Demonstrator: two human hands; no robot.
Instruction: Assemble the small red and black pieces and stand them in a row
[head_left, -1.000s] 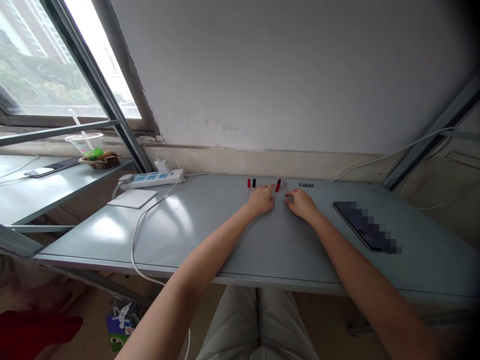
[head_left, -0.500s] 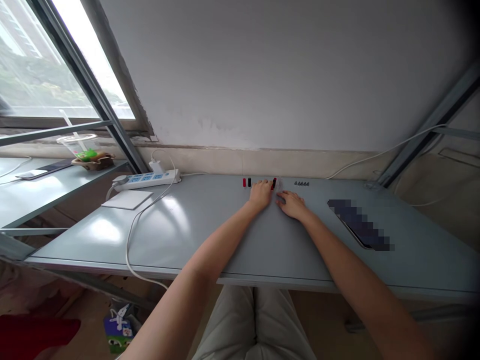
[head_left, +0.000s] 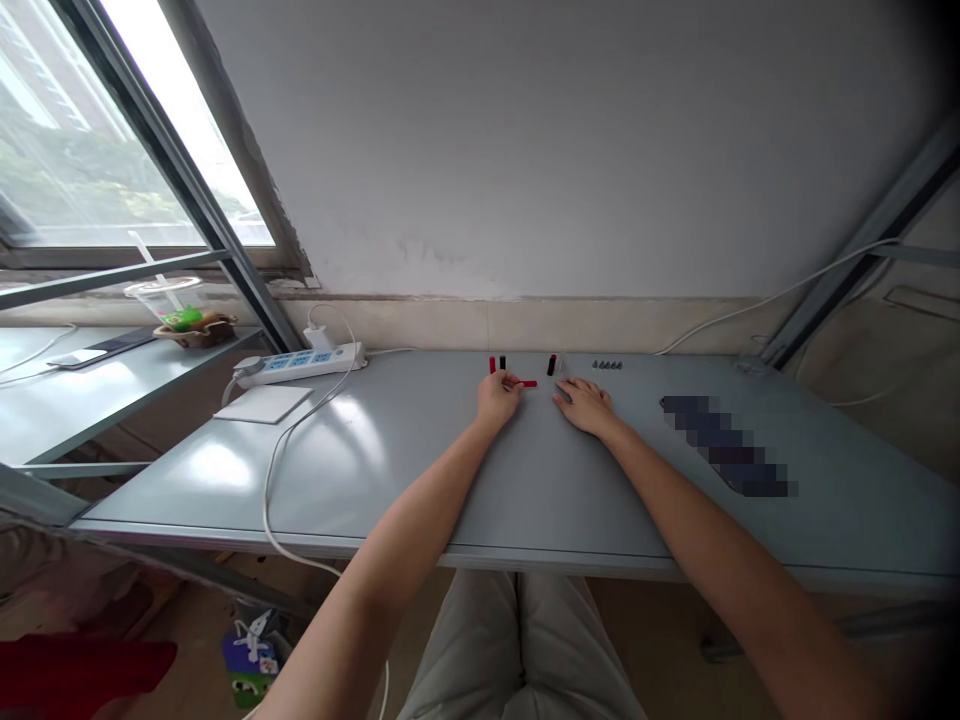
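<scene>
The left hand (head_left: 497, 398) is pinching a red plastic stick (head_left: 525, 383) against the desk (head_left: 525, 480), while the open right hand (head_left: 585, 405) is lying flat, a black peg (head_left: 551, 365) at its eleven o'clock.

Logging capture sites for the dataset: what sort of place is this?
Probably a plain indoor workroom or improvised bench, not a finished lab: a grey desk against a scuffed plaster wall, a white power strip on the desktop, and small red and black parts set out in a row.

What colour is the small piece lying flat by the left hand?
The small piece is red, seen best in the head view.
</scene>
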